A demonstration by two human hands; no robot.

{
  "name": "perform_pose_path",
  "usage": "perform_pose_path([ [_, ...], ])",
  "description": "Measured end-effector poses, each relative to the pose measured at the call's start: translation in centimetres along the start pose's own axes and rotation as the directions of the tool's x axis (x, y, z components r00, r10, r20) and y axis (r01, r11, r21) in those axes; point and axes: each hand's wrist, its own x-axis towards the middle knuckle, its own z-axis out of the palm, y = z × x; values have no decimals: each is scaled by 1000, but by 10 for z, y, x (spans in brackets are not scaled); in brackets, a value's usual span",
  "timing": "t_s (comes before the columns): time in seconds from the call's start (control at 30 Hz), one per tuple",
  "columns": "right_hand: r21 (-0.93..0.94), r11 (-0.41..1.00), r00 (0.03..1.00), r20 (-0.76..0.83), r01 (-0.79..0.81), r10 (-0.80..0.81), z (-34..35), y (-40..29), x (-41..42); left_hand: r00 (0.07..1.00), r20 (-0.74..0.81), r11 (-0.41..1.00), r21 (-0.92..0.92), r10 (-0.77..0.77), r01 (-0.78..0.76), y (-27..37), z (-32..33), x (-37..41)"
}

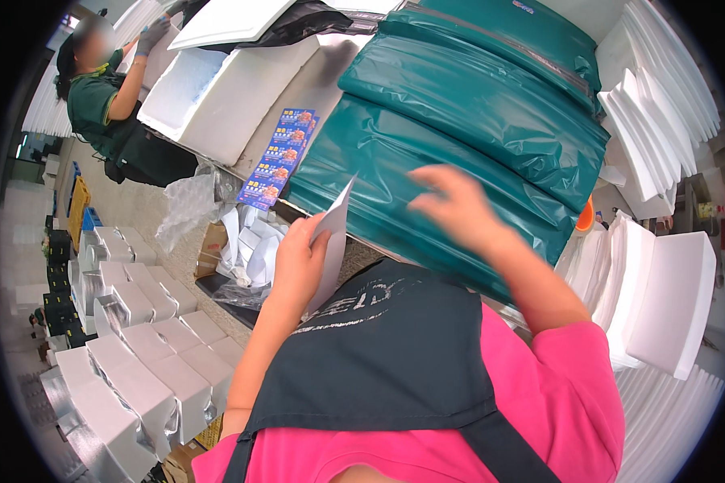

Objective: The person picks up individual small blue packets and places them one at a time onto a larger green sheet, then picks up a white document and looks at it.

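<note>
My left hand holds a thin white sheet between thumb and fingers, near the table's front edge. Blurred, my right hand hovers over or rests on the green plastic bags; whether it touches them I cannot tell. Its fingers are spread and nothing shows in them. The bags lie flat in overlapping stacks. Left of them, a strip of blue printed labels lies on the table, with another strip partly under it. A small printed sticker is on the farthest bag.
An open white foam box stands on the table's left, near a co-worker in gloves. Below is a bin of paper scraps. Many white boxes with silvery lining stand at lower left. Foam sheets stand on the right.
</note>
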Motion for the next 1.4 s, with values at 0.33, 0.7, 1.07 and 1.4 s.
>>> perform_pose_path([
  [0.33,564,825,982,171,-34,-76,88,-45,12,992,8,981,-146,129,-126,35,-11,-13],
  [0.7,650,667,873,487,-366,4,61,-47,-1,920,-159,926,182,359,-330,30,-36,-9],
  [1.07,679,686,959,261,-263,110,56,-52,-11,994,107,907,-415,-28,70,29,-27,-10],
  [1.4,583,756,950,260,-297,172,46,-62,-6,998,56,978,-205,34,-22,24,-24,-10],
])
